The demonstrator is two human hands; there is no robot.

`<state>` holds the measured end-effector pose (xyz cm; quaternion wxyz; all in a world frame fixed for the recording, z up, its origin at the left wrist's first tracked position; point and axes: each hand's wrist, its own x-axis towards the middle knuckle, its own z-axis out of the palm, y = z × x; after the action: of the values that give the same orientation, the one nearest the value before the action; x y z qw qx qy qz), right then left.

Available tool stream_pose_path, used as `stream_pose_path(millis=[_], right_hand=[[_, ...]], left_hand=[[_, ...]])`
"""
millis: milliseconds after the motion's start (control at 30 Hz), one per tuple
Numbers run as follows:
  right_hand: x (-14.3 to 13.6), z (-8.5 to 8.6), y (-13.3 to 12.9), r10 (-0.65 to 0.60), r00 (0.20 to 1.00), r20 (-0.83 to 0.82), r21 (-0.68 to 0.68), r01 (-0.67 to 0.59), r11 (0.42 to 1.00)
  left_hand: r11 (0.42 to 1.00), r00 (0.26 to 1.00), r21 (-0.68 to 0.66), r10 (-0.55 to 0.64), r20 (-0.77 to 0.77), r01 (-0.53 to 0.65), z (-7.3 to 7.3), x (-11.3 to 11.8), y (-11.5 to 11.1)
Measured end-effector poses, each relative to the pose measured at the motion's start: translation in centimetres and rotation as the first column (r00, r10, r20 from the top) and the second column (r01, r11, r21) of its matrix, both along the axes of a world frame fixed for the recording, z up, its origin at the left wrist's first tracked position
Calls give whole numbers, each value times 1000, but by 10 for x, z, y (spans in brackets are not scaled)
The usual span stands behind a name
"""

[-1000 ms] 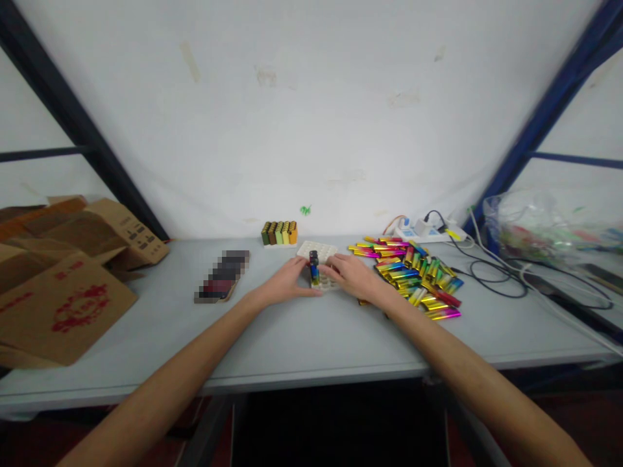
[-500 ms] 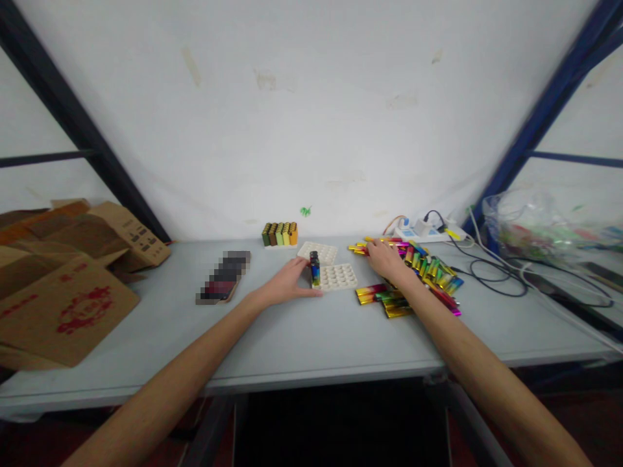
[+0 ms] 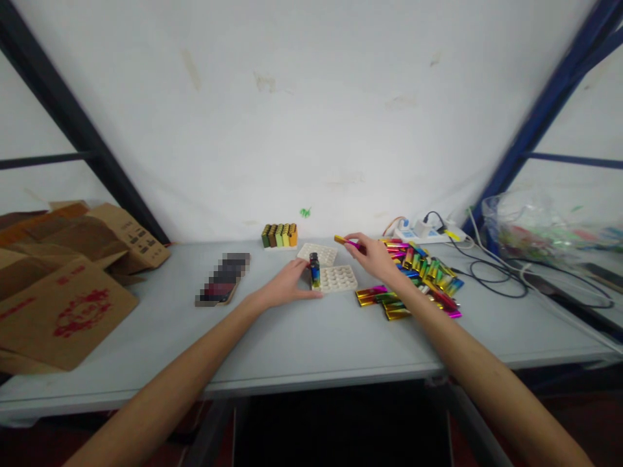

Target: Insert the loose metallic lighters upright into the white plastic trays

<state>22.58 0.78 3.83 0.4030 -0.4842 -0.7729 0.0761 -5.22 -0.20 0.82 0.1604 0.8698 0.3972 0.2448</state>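
Observation:
My left hand (image 3: 287,285) is around the left end of a white tray with rows of round holes (image 3: 341,279), thumb along its near edge and fingers at the far side. A short row of shiny blue-gold lighters (image 3: 315,274) with dark tops stands upright in that end, beside my fingers. My right hand (image 3: 372,256), raised over the table right of the tray, pinches a gold and magenta lighter (image 3: 341,239) that points left. Whether it holds more than one is hidden. Below and to its right lies a pile of shiny multicoloured lighters (image 3: 438,272).
A second white holed tray (image 3: 309,250) lies behind the first. At the wall stands a block of upright lighters (image 3: 280,236). A phone (image 3: 224,279) and cardboard boxes (image 3: 73,311) are at left. A power strip (image 3: 423,230), black cables (image 3: 491,272) and a plastic bag (image 3: 525,217) are at right.
My right hand has come up off the pile and moved left, now with a gold and magenta lighter in its fingers. My left hand has stayed at the tray.

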Motion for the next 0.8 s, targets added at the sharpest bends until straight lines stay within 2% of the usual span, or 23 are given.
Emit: stream_pose_path(millis=[233, 300, 400, 467, 667, 800], right_hand=[[-9, 6, -5, 145, 921, -363, -102, -194, 976], [-13, 5, -7, 194, 850, -490, -140, -297, 945], [-21, 3, -12, 233, 706, -668, -201, -474, 857], [-25, 3, -16, 237, 672, -702, -229, -527, 818], [-34, 5, -22, 256, 614, -747, -235, -603, 763], [-38, 0, -23, 201, 587, -784, -303, -645, 701]], left_hand=[[1000, 1000, -8, 1, 10, -1, -1, 0, 0], [1000, 1000, -7, 2, 5, -2, -1, 0, 0], [1000, 1000, -11, 4, -2, -4, 0, 0, 0], [1000, 1000, -14, 1, 3, -1, 0, 0, 0], [1000, 1000, -2, -13, -2, 13, -1, -1, 1], [1000, 1000, -2, -13, -11, 13, -1, 0, 1]])
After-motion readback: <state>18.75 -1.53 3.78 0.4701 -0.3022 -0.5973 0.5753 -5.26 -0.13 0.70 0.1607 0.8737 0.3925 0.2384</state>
